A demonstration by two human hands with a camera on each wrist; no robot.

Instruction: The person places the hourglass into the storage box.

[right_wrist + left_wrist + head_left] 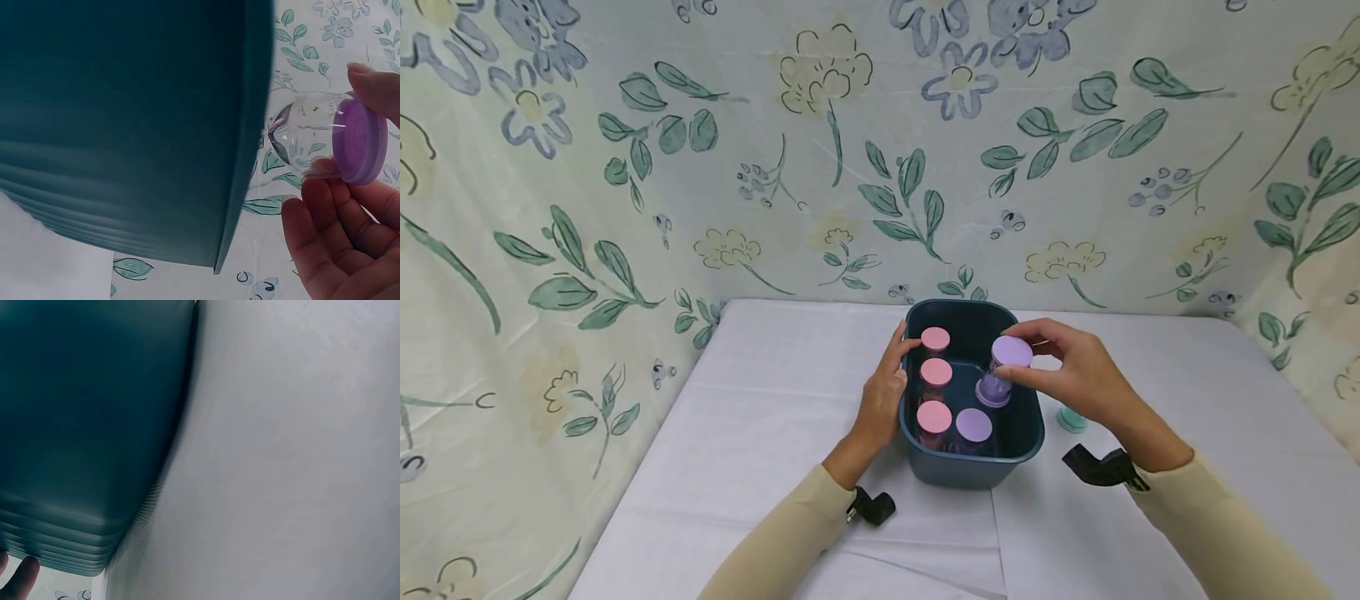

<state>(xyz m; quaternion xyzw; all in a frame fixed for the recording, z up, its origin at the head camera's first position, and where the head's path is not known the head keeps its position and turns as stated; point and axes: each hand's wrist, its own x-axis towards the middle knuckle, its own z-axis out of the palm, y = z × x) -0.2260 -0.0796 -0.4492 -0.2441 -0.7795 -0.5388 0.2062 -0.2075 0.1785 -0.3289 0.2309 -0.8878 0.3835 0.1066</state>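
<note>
A dark blue-green plastic bin (973, 475) stands on the white-covered table. My left hand (877, 404) holds its left side, a finger reaching over the rim by a pink lid. Above the right half of the bin, my right hand (1078, 371) pinches a clear jar (312, 134) by its purple lid (1012, 351); the jar is tilted. Along the bin's left side stand jars with a back pink lid (936, 338), a middle pink lid (936, 372) and a front pink lid (934, 417). Another purple-lidded jar (973, 425) is at the front right inside.
A small teal-green lidded object (1071, 419) sits on the table right of the bin, under my right wrist. White cloth (760, 400) covers the table, with a fold line in front. A floral curtain (820, 192) hangs behind and at the sides.
</note>
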